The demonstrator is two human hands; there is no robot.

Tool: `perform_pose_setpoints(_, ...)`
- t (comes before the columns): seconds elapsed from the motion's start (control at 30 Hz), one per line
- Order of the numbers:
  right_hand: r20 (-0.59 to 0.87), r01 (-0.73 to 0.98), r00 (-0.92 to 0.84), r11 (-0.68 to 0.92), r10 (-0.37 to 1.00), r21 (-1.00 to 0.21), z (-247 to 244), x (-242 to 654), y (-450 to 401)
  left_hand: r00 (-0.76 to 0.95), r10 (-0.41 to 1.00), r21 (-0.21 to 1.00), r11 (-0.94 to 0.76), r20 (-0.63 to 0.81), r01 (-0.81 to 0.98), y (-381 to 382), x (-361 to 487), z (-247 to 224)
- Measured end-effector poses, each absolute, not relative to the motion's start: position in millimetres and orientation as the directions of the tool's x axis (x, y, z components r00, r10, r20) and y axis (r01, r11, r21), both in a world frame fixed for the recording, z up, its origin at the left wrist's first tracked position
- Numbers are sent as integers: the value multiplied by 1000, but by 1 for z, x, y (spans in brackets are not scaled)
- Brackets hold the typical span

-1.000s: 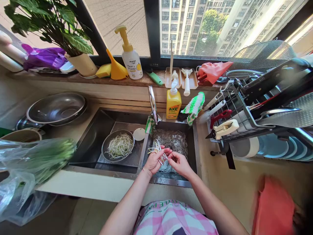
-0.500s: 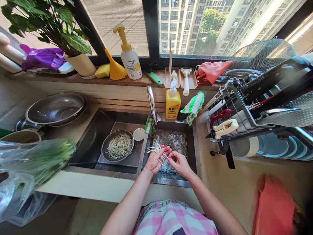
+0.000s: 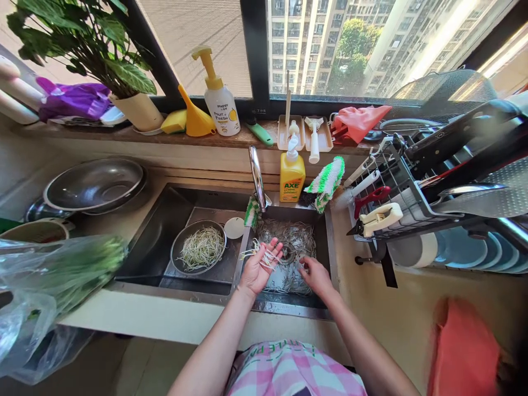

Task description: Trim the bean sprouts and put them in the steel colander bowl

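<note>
The left hand lies open, palm up, with a loose bunch of pale bean sprouts resting on it, not clenched. The right hand is loosely curled just above wet sprouts in the right basin of a brushed-steel double sink; whether it pinches anything cannot be told. A round steel bowl of sprouts sits in the left basin, and a yellow AXE bottle stands behind the sink.
</note>
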State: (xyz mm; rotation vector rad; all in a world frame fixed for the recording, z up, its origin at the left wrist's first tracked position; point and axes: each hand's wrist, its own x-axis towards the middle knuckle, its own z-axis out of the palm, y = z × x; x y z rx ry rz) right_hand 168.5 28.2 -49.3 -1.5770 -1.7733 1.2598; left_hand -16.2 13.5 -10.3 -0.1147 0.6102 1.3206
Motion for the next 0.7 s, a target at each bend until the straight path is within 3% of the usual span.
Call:
perform_pose_setpoints(0.17,37,341,-388,180,921,-923,-18,146,15,171,866,196,291,-469,-936,13,-14,-10)
perform_pose_setpoints(0.27,121,303,-419,265,900,-915,-2,134,15,190,868,210,314,-458,-926,12,-10,-9)
perform_pose_setpoints(0.5,132,331,-434,294,891,-897,-4,132,20,186,861,273,344,-473,-899,10,0,-4)
perform_pose_setpoints(0.7,76,450,-331,228,941,-864,-8,127,15,129,866,342,322,-483,-883,10,8,-6)
